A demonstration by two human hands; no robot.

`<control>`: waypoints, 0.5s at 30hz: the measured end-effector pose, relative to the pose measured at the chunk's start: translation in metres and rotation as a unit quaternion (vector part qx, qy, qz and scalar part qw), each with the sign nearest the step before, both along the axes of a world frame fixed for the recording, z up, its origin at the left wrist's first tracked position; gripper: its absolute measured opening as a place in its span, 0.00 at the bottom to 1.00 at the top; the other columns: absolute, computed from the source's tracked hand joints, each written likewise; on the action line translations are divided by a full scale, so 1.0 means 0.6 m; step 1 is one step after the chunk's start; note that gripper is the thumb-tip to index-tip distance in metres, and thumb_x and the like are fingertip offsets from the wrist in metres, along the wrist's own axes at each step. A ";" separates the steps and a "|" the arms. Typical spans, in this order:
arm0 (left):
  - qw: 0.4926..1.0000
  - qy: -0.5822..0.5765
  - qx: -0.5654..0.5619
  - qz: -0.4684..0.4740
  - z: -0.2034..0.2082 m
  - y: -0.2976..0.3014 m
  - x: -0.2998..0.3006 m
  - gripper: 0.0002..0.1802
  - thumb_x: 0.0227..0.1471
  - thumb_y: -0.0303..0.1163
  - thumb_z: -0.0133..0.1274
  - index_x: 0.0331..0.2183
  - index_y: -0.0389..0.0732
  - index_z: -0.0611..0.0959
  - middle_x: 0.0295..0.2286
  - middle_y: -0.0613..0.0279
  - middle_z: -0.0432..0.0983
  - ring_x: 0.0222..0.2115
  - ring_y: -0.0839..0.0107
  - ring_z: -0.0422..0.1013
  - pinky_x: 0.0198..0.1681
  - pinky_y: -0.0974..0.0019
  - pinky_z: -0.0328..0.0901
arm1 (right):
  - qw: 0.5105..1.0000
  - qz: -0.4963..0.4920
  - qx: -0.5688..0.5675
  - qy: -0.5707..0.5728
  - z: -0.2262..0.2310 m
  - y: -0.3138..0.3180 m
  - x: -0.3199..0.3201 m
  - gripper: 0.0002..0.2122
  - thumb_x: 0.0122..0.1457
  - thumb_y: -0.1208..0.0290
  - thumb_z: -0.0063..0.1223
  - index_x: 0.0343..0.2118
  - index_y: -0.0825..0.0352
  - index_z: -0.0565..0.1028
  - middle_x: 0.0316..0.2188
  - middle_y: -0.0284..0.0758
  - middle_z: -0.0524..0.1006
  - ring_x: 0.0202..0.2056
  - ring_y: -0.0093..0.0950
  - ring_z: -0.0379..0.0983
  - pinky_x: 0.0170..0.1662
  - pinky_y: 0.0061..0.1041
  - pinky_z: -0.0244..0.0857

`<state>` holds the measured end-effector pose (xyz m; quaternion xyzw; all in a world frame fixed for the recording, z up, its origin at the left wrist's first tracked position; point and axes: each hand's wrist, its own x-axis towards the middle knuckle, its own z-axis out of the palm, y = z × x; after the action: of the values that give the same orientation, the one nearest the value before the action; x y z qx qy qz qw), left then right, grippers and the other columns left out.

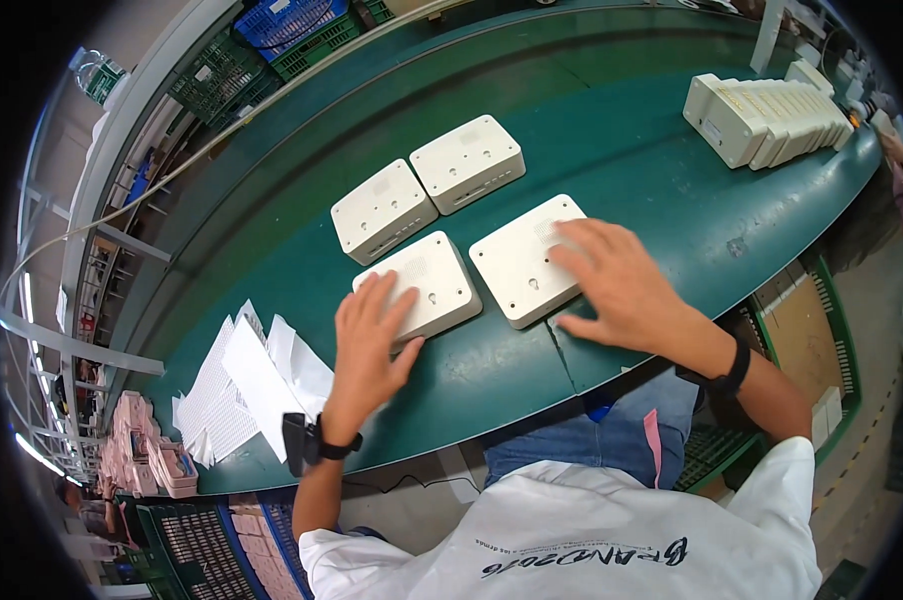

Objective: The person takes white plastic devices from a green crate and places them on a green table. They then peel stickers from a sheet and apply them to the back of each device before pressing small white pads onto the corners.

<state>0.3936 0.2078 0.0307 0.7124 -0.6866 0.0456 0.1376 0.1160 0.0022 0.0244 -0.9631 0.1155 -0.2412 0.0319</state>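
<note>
Two white plastic device housings lie side by side before me on the green bench, flat faces with screw holes upward. My left hand (370,330) rests over the left edge of the nearer-left housing (445,272), its fingers spread. At the right edge of the other near housing (512,258), my right hand (617,285) has its fingertips on or just above the face, thumb apart. Neither hand grips anything that shows. Beyond them sit two more housings, one at left (384,203) and one at right (466,155), nearly touching, with port slots along their near sides.
A leaning row of similar housings (737,120) stands at the bench's far right. Loose white papers (252,385) lie at the left, near pink parts (137,440). Crates (297,45) stand behind the bench. Another person's arm (892,140) shows at the right rim.
</note>
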 end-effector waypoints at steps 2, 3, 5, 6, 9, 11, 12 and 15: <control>0.999 0.023 -0.004 -0.030 -0.009 -0.022 -0.044 0.39 0.45 0.43 0.66 0.58 0.44 0.73 0.61 0.44 0.60 0.63 0.45 0.55 0.63 0.46 0.52 | 1.000 -0.004 0.025 0.002 -0.006 -0.015 0.006 0.27 0.50 0.63 0.65 0.52 0.67 0.68 0.57 0.45 0.66 0.58 0.46 0.63 0.58 0.40 0.63; 0.998 0.029 -0.013 -0.054 -0.012 -0.034 -0.065 0.37 0.47 0.44 0.65 0.58 0.44 0.73 0.61 0.44 0.60 0.62 0.45 0.56 0.62 0.46 0.52 | 0.998 -0.018 0.055 0.005 -0.010 -0.018 0.013 0.27 0.50 0.64 0.65 0.51 0.67 0.68 0.58 0.45 0.66 0.58 0.47 0.63 0.58 0.39 0.63; 0.998 -0.016 -0.021 -0.048 -0.023 -0.090 -0.093 0.37 0.48 0.45 0.64 0.58 0.44 0.73 0.60 0.44 0.61 0.61 0.46 0.57 0.61 0.46 0.53 | 0.996 -0.038 0.083 -0.002 -0.018 -0.023 0.039 0.26 0.51 0.66 0.65 0.51 0.68 0.68 0.58 0.46 0.66 0.58 0.47 0.62 0.58 0.38 0.64; 0.996 -0.061 -0.046 -0.040 -0.028 -0.123 -0.099 0.37 0.49 0.46 0.64 0.58 0.44 0.73 0.60 0.45 0.62 0.60 0.46 0.59 0.60 0.46 0.54 | 0.995 -0.039 0.083 -0.027 -0.021 -0.024 0.054 0.25 0.51 0.67 0.65 0.51 0.68 0.69 0.58 0.46 0.66 0.58 0.47 0.63 0.57 0.38 0.65; 0.987 -0.129 -0.085 -0.042 -0.032 -0.167 -0.086 0.36 0.51 0.47 0.62 0.58 0.44 0.73 0.59 0.45 0.64 0.58 0.46 0.61 0.59 0.46 0.56 | 0.992 -0.050 0.078 -0.087 -0.017 -0.024 0.058 0.24 0.52 0.69 0.65 0.50 0.69 0.69 0.58 0.46 0.66 0.58 0.46 0.64 0.54 0.37 0.67; 0.984 -0.152 -0.087 -0.038 -0.036 -0.186 -0.060 0.36 0.51 0.48 0.62 0.58 0.43 0.72 0.58 0.46 0.65 0.56 0.47 0.64 0.57 0.46 0.57 | 0.983 -0.025 0.109 -0.147 -0.015 -0.011 0.004 0.21 0.53 0.70 0.64 0.48 0.69 0.71 0.56 0.46 0.68 0.56 0.45 0.66 0.53 0.37 0.68; 0.980 -0.161 -0.098 -0.069 -0.041 -0.190 -0.048 0.36 0.51 0.48 0.62 0.58 0.43 0.72 0.58 0.46 0.65 0.56 0.47 0.64 0.57 0.46 0.57 | 0.976 -0.018 0.126 -0.178 -0.018 0.002 -0.033 0.19 0.54 0.71 0.63 0.47 0.70 0.72 0.56 0.45 0.69 0.55 0.44 0.67 0.52 0.36 0.69; 0.977 -0.183 -0.087 -0.063 -0.059 -0.186 -0.019 0.35 0.52 0.47 0.62 0.57 0.42 0.73 0.55 0.45 0.69 0.55 0.47 0.65 0.56 0.47 0.59 | 0.934 -0.128 0.205 -0.261 -0.057 0.051 -0.190 0.12 0.56 0.75 0.60 0.43 0.70 0.75 0.49 0.43 0.75 0.48 0.40 0.74 0.47 0.32 0.71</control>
<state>0.3819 0.0964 -0.0045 0.6329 -0.7369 0.2259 0.0736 0.0018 0.0328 -0.0101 -0.8155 0.2727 -0.4575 0.2263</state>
